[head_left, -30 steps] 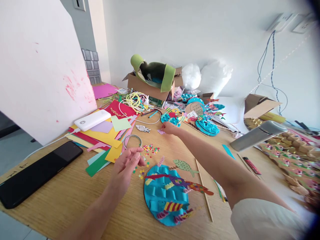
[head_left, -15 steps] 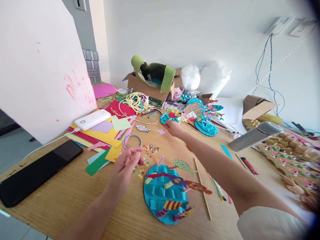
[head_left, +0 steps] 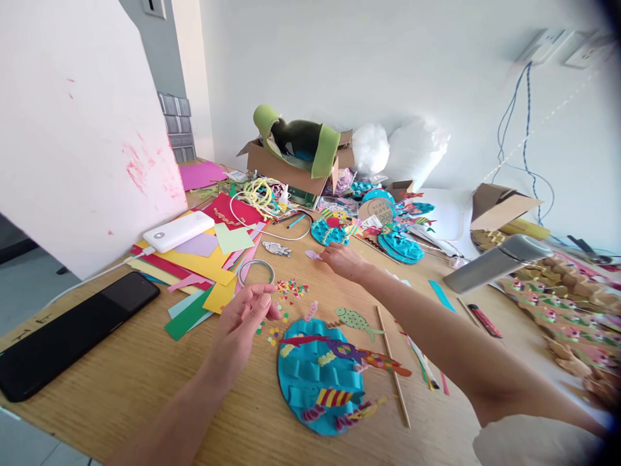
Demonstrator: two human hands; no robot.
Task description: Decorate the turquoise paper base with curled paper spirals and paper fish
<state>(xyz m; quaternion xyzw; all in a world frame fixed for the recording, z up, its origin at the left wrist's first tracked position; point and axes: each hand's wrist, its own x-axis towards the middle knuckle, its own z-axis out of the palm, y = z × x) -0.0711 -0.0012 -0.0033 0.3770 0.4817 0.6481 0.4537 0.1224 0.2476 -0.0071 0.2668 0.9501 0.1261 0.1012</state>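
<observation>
Out over the middle of the table, my right hand point(head_left: 341, 260) has its fingertips closed at the tail end of a small purple paper fish point(head_left: 312, 255). My left hand point(head_left: 245, 318) hovers beside the paper confetti point(head_left: 292, 290), thumb and fingers drawn together; anything between them is too small to make out. In front of me lies a round disc point(head_left: 305, 373) covered in blue paper loops, with colourful paper fish and curled strips on it. A green spotted paper fish point(head_left: 358, 321) rests at its upper right. A silvery paper fish point(head_left: 276, 248) lies left of the purple one.
A wooden stick point(head_left: 394, 369) lies right of the disc. Farther right are a red cutter point(head_left: 485, 321) and a grey bottle point(head_left: 497, 264). Coloured paper point(head_left: 194, 304), a white power bank point(head_left: 178, 231) and a black phone point(head_left: 80, 330) occupy the left. Finished blue discs point(head_left: 400, 248) sit behind.
My right hand has come back slightly toward me, from beside the blue disc at the back to the purple paper fish. My left hand has hardly moved.
</observation>
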